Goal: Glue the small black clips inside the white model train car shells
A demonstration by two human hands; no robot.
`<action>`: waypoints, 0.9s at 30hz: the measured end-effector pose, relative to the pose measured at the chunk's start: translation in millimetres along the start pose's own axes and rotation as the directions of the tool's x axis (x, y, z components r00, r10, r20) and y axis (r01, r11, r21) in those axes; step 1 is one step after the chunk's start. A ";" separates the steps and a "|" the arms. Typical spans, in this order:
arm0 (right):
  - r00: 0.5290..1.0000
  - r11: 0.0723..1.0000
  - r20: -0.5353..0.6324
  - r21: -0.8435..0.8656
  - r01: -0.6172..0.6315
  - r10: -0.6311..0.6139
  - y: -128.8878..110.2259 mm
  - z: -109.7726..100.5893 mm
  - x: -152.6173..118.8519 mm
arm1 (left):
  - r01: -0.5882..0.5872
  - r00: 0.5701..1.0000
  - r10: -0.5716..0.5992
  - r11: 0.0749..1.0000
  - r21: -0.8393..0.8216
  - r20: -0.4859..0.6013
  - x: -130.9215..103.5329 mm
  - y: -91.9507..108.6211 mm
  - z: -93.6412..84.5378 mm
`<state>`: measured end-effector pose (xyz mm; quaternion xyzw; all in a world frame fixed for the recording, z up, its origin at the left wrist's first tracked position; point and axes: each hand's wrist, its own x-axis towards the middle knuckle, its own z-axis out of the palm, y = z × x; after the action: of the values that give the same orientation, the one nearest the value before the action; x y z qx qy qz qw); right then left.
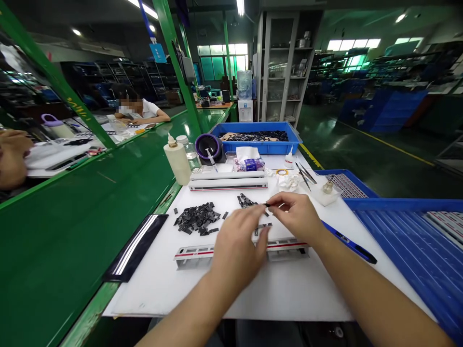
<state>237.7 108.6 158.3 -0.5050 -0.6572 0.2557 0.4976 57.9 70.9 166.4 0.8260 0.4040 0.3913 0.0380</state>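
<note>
My right hand (298, 217) pinches a small black piece (266, 205) between thumb and fingertips, above the white work surface (289, 294). Close to its left, my left hand (240, 241) has its fingertips at the same piece, with its thumb apart and lower; motion blurs it. Beneath my hands lies a white train-car-shaped shell (195, 251) with a red stripe and window openings, its middle hidden by my left hand. A heap of small black pieces (197, 218) is to the left, and a smaller group (246, 200) lies just behind my left hand.
Behind are another white shell (228, 184), a cream bottle (177, 161), a tissue pack (249, 165), tweezers (306, 176) and a blue bin (253, 146). A blue tool (349, 242) lies right, beside blue trays (408, 236). Across the green partition, a person (141, 108) sits at left.
</note>
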 end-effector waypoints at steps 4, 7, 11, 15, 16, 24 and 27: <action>0.999 0.996 0.048 0.090 0.018 -0.023 -10.7 10.4 -8.6 | 0.365 0.930 -0.357 0.927 -0.089 0.088 19.7 -14.3 -10.2; 0.996 0.990 0.082 0.140 0.006 -0.018 -15.2 10.2 -10.6 | 0.415 0.910 -0.399 0.889 -0.196 0.115 21.8 -15.3 -9.6; 0.987 0.981 0.155 0.183 -0.058 0.030 -16.3 7.7 -10.5 | 0.504 0.863 -0.482 0.808 -0.306 0.149 20.8 -16.2 -5.8; 0.960 0.944 0.256 0.272 -0.187 0.116 -14.0 6.3 -9.2 | 0.575 0.818 -0.533 0.747 -0.334 0.216 22.5 -20.1 -8.3; 0.954 0.932 0.273 0.295 -0.208 0.127 -13.8 6.1 -9.0 | 0.578 0.816 -0.533 0.742 -0.339 0.226 22.8 -21.0 -9.8; 0.922 0.933 0.378 0.297 -0.205 0.082 -14.3 3.7 -8.5 | 0.579 0.810 -0.473 0.738 -0.347 0.346 20.7 -25.0 -21.5; 0.890 0.929 0.453 0.305 -0.212 0.055 -12.6 3.0 -9.1 | 0.571 0.805 -0.426 0.744 -0.346 0.413 20.6 -26.1 -25.5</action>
<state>229.7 96.2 164.2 -0.3840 -0.6596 0.5078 0.3995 31.5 96.4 186.8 0.7031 0.4982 0.3161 0.3969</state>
